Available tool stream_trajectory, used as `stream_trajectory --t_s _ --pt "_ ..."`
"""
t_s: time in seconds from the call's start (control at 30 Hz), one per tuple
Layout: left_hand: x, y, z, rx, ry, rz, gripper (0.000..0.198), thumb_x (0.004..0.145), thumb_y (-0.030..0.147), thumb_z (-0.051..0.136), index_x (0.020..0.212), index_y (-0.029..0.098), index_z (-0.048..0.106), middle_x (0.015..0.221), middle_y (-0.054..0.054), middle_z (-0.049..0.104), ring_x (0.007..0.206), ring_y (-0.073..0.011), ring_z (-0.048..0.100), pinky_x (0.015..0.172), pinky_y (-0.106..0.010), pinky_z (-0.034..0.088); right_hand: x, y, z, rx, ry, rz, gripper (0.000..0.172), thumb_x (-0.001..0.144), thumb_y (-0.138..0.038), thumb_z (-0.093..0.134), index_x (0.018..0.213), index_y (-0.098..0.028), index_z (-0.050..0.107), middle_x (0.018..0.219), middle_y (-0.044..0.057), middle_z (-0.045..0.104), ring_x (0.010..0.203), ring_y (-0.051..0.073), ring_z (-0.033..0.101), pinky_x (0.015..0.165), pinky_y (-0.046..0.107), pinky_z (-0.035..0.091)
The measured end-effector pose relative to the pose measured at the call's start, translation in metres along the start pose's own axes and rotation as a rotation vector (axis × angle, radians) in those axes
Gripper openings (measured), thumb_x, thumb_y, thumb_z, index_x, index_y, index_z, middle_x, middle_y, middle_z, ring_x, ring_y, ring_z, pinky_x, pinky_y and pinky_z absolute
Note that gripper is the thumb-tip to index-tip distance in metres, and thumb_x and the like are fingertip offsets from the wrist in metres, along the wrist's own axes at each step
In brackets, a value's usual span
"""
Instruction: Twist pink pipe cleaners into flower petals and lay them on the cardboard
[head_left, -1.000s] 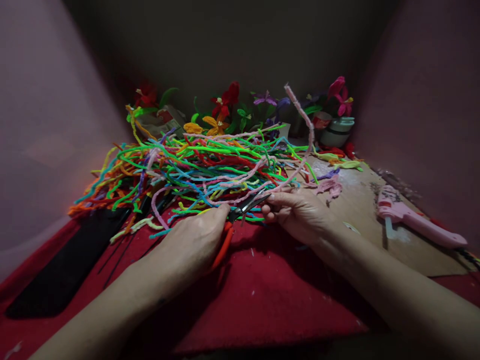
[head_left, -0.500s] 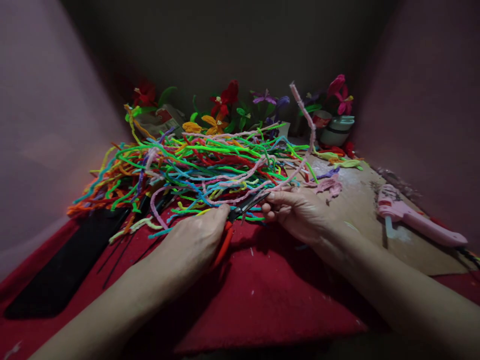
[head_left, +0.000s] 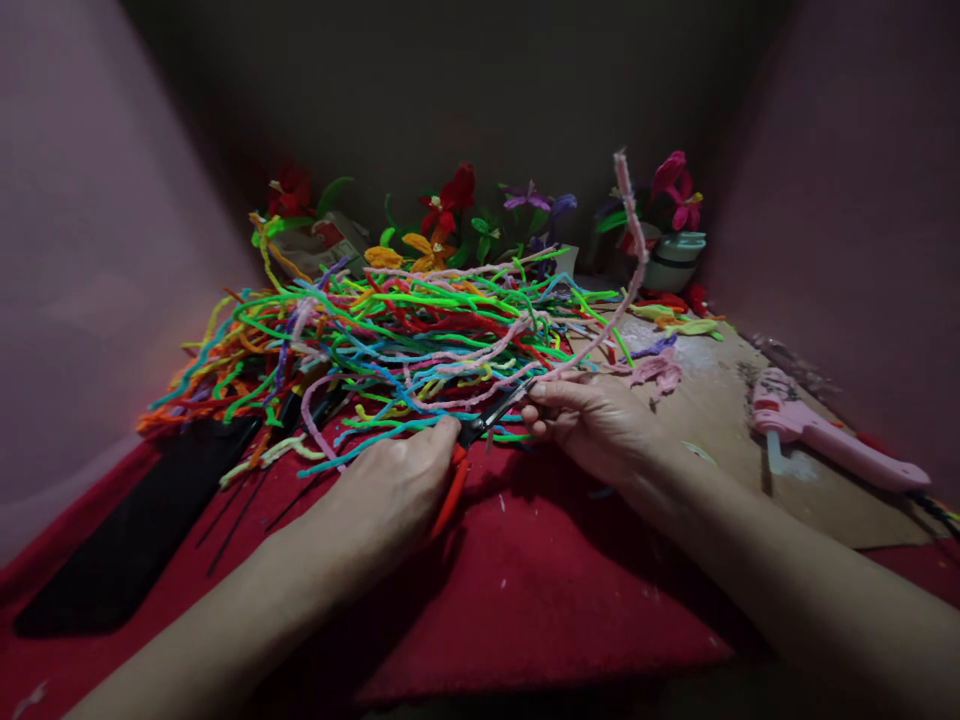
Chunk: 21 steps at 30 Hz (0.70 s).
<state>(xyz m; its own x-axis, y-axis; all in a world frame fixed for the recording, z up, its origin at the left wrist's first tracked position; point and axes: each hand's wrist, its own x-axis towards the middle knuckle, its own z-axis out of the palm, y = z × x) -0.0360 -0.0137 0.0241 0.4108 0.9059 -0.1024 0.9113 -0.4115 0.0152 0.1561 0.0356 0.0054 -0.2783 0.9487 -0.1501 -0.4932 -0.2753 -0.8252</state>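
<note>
My left hand (head_left: 409, 465) is closed around the red handles of a pair of scissors (head_left: 451, 492). Their dark blades point up and right, reaching the fingertips of my other hand. Between thumb and fingers, my right hand (head_left: 589, 410) pinches a pale pink pipe cleaner (head_left: 632, 225), whose long bent end sticks up to the right. The blades lie against the pipe cleaner at my right fingertips; whether they are parted there I cannot make out. Just beyond both hands spreads a heap of pipe cleaners (head_left: 442, 300) in many colours.
A pink glue gun (head_left: 847, 440) rests on a cardboard sheet (head_left: 750, 480) at the right, near pink fuzzy petals (head_left: 658, 372). Fuzzy flowers (head_left: 450, 205) and a pale lidded pot (head_left: 675, 262) line the back. A long black object (head_left: 139, 545) lies on the red cloth (head_left: 540, 590) at left.
The upright end of the pink pipe cleaner has swung to the right. Both hands stay nearly in place, the scissors still at my right fingertips.
</note>
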Motion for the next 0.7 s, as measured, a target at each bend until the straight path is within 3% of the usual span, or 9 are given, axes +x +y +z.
stream_trajectory --t_s 0.13,0.27,0.5,0.7 --pt "0.002 -0.001 0.003 -0.064 0.033 0.003 0.031 0.081 0.007 0.027 0.103 0.015 0.047 0.09 -0.01 0.064 0.077 -0.0197 0.063 0.066 -0.029 0.046 0.0 0.0 0.001 -0.06 -0.025 0.006 0.009 0.057 -0.012 0.07 0.061 -0.012 0.062 0.058 0.002 0.062 0.051 0.011 0.058 0.045 0.02 0.046" --pt "0.002 -0.003 0.005 -0.071 0.039 0.005 0.03 0.082 0.008 0.028 0.101 0.017 0.049 0.092 -0.01 0.063 0.079 -0.0187 0.062 0.071 -0.03 0.046 0.0 0.002 0.001 -0.072 -0.023 0.019 0.008 0.057 -0.013 0.07 0.061 -0.011 0.064 0.059 0.003 0.063 0.051 0.011 0.059 0.046 0.02 0.045" --pt "0.003 -0.002 0.005 -0.037 0.041 0.018 0.03 0.079 0.006 0.029 0.098 0.016 0.049 0.086 -0.009 0.063 0.075 -0.0195 0.062 0.067 -0.03 0.047 0.001 0.004 0.0 -0.087 -0.05 -0.002 0.008 0.059 -0.012 0.071 0.062 -0.011 0.064 0.06 0.002 0.063 0.051 0.011 0.06 0.046 0.02 0.046" --pt "-0.001 0.001 -0.005 0.009 -0.014 -0.01 0.027 0.078 0.005 0.03 0.096 0.015 0.048 0.074 -0.008 0.063 0.064 -0.0197 0.062 0.054 -0.027 0.042 -0.001 0.004 0.0 -0.095 -0.049 -0.003 0.008 0.06 -0.014 0.071 0.063 -0.012 0.064 0.059 0.002 0.062 0.053 0.01 0.059 0.048 0.02 0.045"
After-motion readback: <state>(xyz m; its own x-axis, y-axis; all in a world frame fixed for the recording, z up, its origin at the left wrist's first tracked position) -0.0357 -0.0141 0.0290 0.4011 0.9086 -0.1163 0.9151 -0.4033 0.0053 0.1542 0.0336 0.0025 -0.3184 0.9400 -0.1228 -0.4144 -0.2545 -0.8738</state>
